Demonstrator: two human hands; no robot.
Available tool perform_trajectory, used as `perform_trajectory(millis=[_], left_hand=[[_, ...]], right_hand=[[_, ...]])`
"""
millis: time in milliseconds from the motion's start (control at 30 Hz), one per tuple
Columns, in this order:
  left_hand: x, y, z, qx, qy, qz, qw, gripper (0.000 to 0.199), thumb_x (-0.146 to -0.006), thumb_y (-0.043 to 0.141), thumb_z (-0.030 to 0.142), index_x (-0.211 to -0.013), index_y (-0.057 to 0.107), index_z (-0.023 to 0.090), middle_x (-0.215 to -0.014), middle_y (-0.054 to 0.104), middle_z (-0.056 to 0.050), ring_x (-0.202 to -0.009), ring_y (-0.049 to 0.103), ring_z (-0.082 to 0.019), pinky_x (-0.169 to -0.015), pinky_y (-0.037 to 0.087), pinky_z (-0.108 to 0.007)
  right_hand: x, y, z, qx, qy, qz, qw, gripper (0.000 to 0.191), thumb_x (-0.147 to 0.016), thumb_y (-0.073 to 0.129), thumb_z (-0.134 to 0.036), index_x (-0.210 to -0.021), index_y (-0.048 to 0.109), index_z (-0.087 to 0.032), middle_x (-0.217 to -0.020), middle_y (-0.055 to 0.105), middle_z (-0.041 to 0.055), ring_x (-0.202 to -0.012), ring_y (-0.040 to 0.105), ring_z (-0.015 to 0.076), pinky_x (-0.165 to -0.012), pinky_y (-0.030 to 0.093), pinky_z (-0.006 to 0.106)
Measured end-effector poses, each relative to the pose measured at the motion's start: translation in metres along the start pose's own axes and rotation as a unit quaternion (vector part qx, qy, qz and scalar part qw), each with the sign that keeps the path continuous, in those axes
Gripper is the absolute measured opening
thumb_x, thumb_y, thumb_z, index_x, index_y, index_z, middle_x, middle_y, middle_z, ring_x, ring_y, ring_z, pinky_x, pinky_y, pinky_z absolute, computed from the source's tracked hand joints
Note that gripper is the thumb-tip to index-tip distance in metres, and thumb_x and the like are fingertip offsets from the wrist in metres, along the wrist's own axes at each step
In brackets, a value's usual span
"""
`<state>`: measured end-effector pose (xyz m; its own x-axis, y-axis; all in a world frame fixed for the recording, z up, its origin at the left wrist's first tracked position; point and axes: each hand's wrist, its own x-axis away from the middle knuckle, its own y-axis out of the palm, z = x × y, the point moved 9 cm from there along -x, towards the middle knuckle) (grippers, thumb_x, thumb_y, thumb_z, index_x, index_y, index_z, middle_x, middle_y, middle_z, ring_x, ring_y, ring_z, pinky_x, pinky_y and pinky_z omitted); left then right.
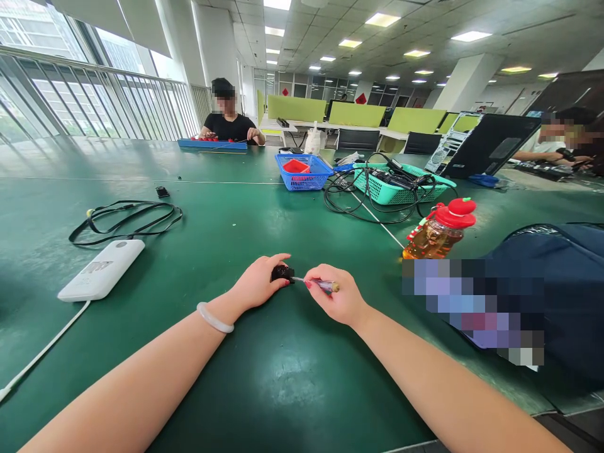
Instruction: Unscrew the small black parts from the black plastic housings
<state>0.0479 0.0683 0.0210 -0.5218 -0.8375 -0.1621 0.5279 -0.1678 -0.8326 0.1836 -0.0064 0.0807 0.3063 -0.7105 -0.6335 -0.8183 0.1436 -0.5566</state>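
My left hand [257,282] pinches a small black part [282,272] against the green table [283,390]; a pale bangle circles that wrist. My right hand [336,296] grips a small screwdriver [325,285] with a clear handle. Its thin metal tip points left and touches the black part. Both hands meet at the table's middle, close to me.
A white power bank [102,268] with a white cable lies at the left, a coiled black cable [127,220] behind it. A bottle with a red cap [438,231] and a dark blue bag [557,283] are at the right. Blue [303,173] and green baskets [401,184] stand farther back. Other people sit at the far end and at the right.
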Motion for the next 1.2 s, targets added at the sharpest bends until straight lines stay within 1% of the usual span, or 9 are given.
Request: perform_trajectory(millis=[100, 233, 300, 400, 567, 767, 933, 1033, 1200], left_hand=[[0.001, -0.002, 0.0, 0.01, -0.01, 0.007, 1.0, 0.041, -0.085, 0.065, 0.03, -0.124, 0.057, 0.022, -0.119, 0.068, -0.009, -0.114, 0.06, -0.026, -0.1, 0.048, -0.042], [0.001, -0.002, -0.001, 0.016, -0.011, 0.008, 1.0, 0.041, -0.085, 0.065, 0.03, -0.124, 0.055, 0.023, -0.118, 0.068, -0.008, -0.113, 0.06, -0.026, -0.1, 0.048, -0.043], [0.001, -0.002, -0.001, 0.015, -0.01, 0.01, 1.0, 0.041, -0.085, 0.065, 0.03, -0.124, 0.056, 0.023, -0.118, 0.068, -0.007, -0.113, 0.06, -0.025, -0.101, 0.048, -0.043], [0.001, -0.003, -0.001, 0.011, -0.005, 0.015, 1.0, 0.039, -0.085, 0.064, 0.03, -0.123, 0.058, 0.023, -0.119, 0.068, -0.006, -0.113, 0.06, -0.025, -0.101, 0.048, -0.042], [0.003, -0.004, 0.005, -0.004, 0.018, 0.013, 1.0, 0.034, -0.088, 0.06, 0.032, -0.121, 0.062, 0.023, -0.119, 0.068, -0.006, -0.111, 0.06, -0.026, -0.1, 0.048, -0.043], [0.004, -0.004, 0.007, -0.017, 0.027, 0.006, 0.999, 0.033, -0.089, 0.059, 0.031, -0.121, 0.063, 0.023, -0.119, 0.07, -0.005, -0.111, 0.06, -0.026, -0.1, 0.048, -0.042], [0.004, -0.005, 0.009, -0.022, 0.027, 0.006, 0.999, 0.035, -0.088, 0.059, 0.03, -0.122, 0.063, 0.023, -0.119, 0.07, -0.005, -0.11, 0.06, -0.026, -0.099, 0.048, -0.043], [0.004, -0.004, 0.009, -0.024, 0.025, 0.002, 0.999, 0.034, -0.088, 0.059, 0.03, -0.121, 0.063, 0.023, -0.117, 0.07, -0.005, -0.109, 0.06, -0.026, -0.099, 0.048, -0.043], [0.003, -0.003, 0.007, -0.022, 0.023, 0.0, 0.999, 0.035, -0.088, 0.059, 0.031, -0.122, 0.063, 0.024, -0.118, 0.07, -0.004, -0.11, 0.059, -0.026, -0.1, 0.047, -0.042]], right_hand=[[0.0, -0.003, -0.005, -0.004, -0.02, 0.013, 1.0, 0.013, -0.09, 0.052, -0.024, -0.083, 0.063, -0.024, -0.076, 0.067, 0.0008, -0.063, 0.059, 0.0138, -0.063, 0.048, 0.026], [0.001, -0.003, -0.004, 0.008, -0.019, 0.015, 1.0, 0.014, -0.09, 0.051, -0.025, -0.085, 0.063, -0.025, -0.079, 0.068, 0.0018, -0.067, 0.061, 0.0148, -0.064, 0.049, 0.027], [0.001, -0.001, 0.001, 0.011, -0.004, 0.014, 1.0, 0.014, -0.091, 0.051, -0.026, -0.085, 0.063, -0.024, -0.081, 0.068, 0.0023, -0.07, 0.062, 0.0151, -0.066, 0.049, 0.027], [0.0, 0.002, 0.009, -0.014, 0.033, 0.007, 0.999, 0.015, -0.093, 0.051, -0.028, -0.085, 0.063, -0.023, -0.081, 0.067, 0.0024, -0.072, 0.061, 0.015, -0.068, 0.048, 0.027], [-0.001, 0.005, 0.018, -0.045, 0.076, -0.016, 0.996, 0.018, -0.094, 0.05, -0.031, -0.085, 0.062, -0.022, -0.079, 0.065, 0.0016, -0.072, 0.059, 0.0154, -0.068, 0.047, 0.028], [0.0, 0.008, 0.03, -0.096, 0.141, -0.025, 0.985, 0.021, -0.093, 0.05, -0.037, -0.084, 0.061, -0.022, -0.066, 0.057, -0.0014, -0.06, 0.053, 0.0133, -0.06, 0.042, 0.027], [0.003, 0.01, 0.05, -0.203, 0.219, -0.002, 0.955, 0.027, -0.089, 0.055, -0.046, -0.08, 0.059, -0.021, -0.059, 0.054, -0.0035, -0.054, 0.053, 0.0126, -0.056, 0.043, 0.027], [0.004, 0.012, 0.062, -0.257, 0.253, 0.019, 0.933, 0.033, -0.086, 0.059, -0.052, -0.078, 0.06, -0.021, -0.062, 0.057, -0.0033, -0.051, 0.052, 0.0108, -0.056, 0.044, 0.027], [0.009, 0.018, 0.079, -0.337, 0.309, 0.051, 0.888, 0.039, -0.08, 0.064, -0.058, -0.075, 0.062, -0.02, -0.063, 0.058, -0.003, -0.047, 0.051, 0.0092, -0.05, 0.042, 0.025]])
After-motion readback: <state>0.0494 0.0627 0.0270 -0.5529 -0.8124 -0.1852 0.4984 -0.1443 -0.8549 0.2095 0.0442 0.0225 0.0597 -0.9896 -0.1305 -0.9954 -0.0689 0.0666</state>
